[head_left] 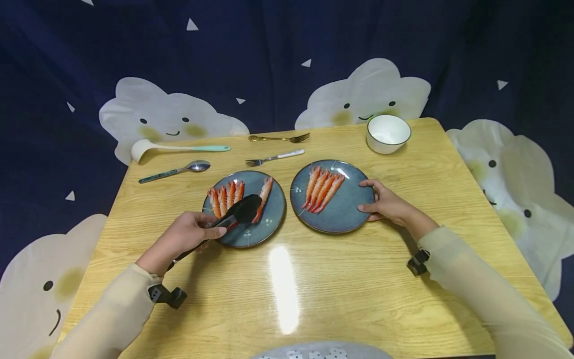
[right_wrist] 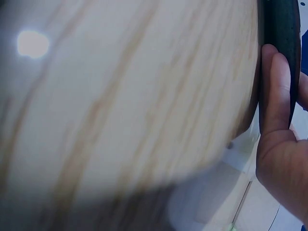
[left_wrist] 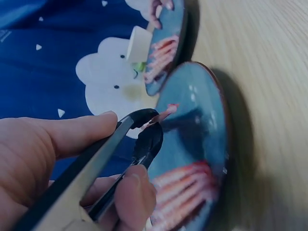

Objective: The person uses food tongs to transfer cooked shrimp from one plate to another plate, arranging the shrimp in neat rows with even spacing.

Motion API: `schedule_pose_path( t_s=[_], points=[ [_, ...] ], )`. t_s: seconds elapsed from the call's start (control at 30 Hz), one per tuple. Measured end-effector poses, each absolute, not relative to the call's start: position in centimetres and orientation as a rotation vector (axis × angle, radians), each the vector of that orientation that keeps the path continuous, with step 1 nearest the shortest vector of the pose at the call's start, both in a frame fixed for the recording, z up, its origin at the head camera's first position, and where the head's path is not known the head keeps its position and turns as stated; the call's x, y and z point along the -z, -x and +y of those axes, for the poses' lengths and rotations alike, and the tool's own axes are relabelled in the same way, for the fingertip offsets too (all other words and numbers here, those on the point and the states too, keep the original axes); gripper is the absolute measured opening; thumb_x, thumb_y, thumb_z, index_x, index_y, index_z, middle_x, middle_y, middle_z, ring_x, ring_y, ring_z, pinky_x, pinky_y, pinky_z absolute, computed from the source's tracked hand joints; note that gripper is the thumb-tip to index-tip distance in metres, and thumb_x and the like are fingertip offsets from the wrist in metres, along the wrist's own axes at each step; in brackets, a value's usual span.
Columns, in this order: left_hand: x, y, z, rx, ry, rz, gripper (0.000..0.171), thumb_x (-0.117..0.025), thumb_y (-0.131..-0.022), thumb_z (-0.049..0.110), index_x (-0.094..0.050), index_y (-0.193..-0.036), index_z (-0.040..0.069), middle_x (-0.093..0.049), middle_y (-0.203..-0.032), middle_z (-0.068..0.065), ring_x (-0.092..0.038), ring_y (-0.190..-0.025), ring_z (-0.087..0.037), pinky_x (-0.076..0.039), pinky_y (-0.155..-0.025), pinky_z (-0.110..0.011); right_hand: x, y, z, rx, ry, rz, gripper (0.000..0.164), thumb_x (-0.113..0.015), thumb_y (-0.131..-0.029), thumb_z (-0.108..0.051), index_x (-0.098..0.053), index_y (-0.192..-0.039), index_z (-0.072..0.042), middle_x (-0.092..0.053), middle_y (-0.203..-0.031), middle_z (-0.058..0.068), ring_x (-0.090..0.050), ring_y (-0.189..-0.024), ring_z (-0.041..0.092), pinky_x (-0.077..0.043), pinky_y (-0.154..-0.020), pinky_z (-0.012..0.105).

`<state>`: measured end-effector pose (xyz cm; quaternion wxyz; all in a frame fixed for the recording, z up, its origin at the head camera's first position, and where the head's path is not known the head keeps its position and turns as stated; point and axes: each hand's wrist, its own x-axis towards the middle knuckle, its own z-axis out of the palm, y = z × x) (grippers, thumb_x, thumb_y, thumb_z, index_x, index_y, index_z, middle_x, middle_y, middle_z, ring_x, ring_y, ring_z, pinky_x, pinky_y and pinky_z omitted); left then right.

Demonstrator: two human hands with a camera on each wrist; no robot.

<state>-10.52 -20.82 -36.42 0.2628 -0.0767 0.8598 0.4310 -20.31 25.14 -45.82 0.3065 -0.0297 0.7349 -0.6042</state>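
Note:
My left hand [head_left: 190, 232] grips a pair of black tongs [head_left: 246, 209] over the left blue plate [head_left: 269, 229]. Between the tong tips is one shrimp [left_wrist: 167, 113], seen in the left wrist view; from the head it lies at the plate's right side. Several more shrimp [head_left: 222, 196] lie in a row at that plate's far left. On the right blue plate [head_left: 352, 207], several shrimp [head_left: 323, 189] sit side by side. My right hand [head_left: 389, 203] holds this plate by its right rim, fingers beneath it in the right wrist view [right_wrist: 276, 91].
At the back left lie a white ladle [head_left: 179, 147] with a mint handle and a spoon [head_left: 175, 171]. A gold fork [head_left: 279, 138] and a white-handled fork [head_left: 274, 157] lie behind the plates. A white bowl [head_left: 388, 134] stands at the back right of the wooden table [head_left: 358, 289].

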Motion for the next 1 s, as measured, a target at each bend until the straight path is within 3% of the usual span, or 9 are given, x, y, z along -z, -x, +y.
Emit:
schedule_pose_path(
  t_s=[0.23, 0.43, 0.67, 0.87, 1.0],
  points=[
    [35.6, 12.4, -17.7, -1.199, 0.104, 2.337, 0.062, -0.066, -0.072, 0.042, -0.049, -0.122, 0.009, -0.047, -0.099, -0.014, -0.054, -0.063, -0.027, -0.046, -0.056, -0.038, 46.1, 20.4, 25.5, 1.606, 0.07, 1.958, 0.072, -0.064, -0.078, -0.008, -0.019, -0.133, -0.018, -0.034, -0.116, 0.026, -0.057, -0.078, 0.027, -0.049, -0.06, 0.04],
    [34.8, 14.3, -13.3, -1.239, -0.005, 2.313, 0.054, -0.067, -0.074, 0.037, -0.052, -0.12, 0.012, -0.049, -0.086, -0.015, -0.055, -0.064, -0.036, -0.046, -0.053, -0.037, 46.4, 20.4, 25.5, 1.626, 0.086, 1.942, 0.074, -0.065, -0.078, -0.008, -0.018, -0.133, -0.017, -0.033, -0.117, 0.026, -0.058, -0.077, 0.026, -0.049, -0.059, 0.04],
    [35.5, 15.8, -8.1, -1.243, -0.085, 2.256, 0.049, -0.068, -0.074, 0.035, -0.055, -0.116, 0.014, -0.055, -0.08, -0.019, -0.056, -0.057, -0.031, -0.047, -0.056, -0.04, 46.4, 20.3, 25.2, 1.645, 0.078, 1.924, 0.073, -0.064, -0.078, -0.005, -0.019, -0.133, -0.017, -0.038, -0.112, 0.026, -0.059, -0.074, 0.026, -0.049, -0.059, 0.04],
    [37.3, 15.8, -6.3, -1.204, -0.115, 2.222, 0.052, -0.067, -0.075, 0.031, -0.052, -0.12, 0.009, -0.054, -0.08, -0.019, -0.056, -0.067, -0.037, -0.047, -0.058, -0.043, 46.1, 20.2, 25.1, 1.64, 0.058, 1.9, 0.073, -0.063, -0.079, -0.004, -0.018, -0.134, -0.017, -0.042, -0.106, 0.024, -0.058, -0.075, 0.026, -0.048, -0.06, 0.041],
    [38.1, 15.8, -6.0, -1.206, -0.102, 2.213, 0.051, -0.068, -0.075, 0.029, -0.052, -0.119, 0.008, -0.052, -0.069, -0.015, -0.055, -0.063, -0.037, -0.046, -0.057, -0.045, 45.3, 20.1, 25.2, 1.641, 0.047, 1.9, 0.072, -0.061, -0.08, -0.001, -0.017, -0.135, -0.016, -0.042, -0.105, 0.024, -0.058, -0.077, 0.027, -0.048, -0.061, 0.042]
  ],
)
